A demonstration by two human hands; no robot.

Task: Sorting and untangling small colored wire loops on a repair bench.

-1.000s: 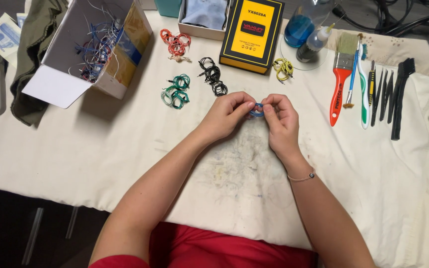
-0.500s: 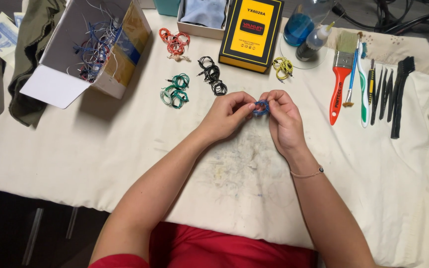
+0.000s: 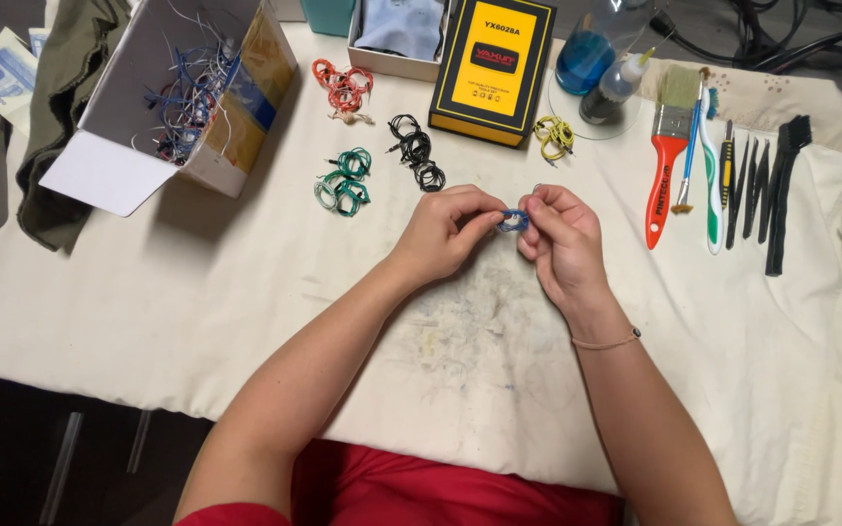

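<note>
Both hands meet above the stained middle of the cloth [image 3: 246, 321]. The left hand [image 3: 445, 234] and the right hand [image 3: 562, 244] pinch one small blue wire coil [image 3: 514, 221] between thumb and fingertips, one hand on each side, so the fingers of both are closed on it. The coil is mostly covered by the fingers, so its exact shape cannot be told.

All places below are given from the blue coil. Just behind it and to the left lies a black wire bundle [image 3: 417, 151], and further left a green bundle [image 3: 343, 181]. Behind the green one lies an orange bundle [image 3: 343, 88]. Far to the left stands an open white box [image 3: 129, 127] with loose wires inside. Straight behind is a yellow and black box [image 3: 494, 66], and a yellow bundle [image 3: 556, 136] lies beside it. To the right, well apart, lie a red-handled brush [image 3: 665, 175], a toothbrush [image 3: 710, 185] and some black tools [image 3: 767, 185] in a row.
</note>
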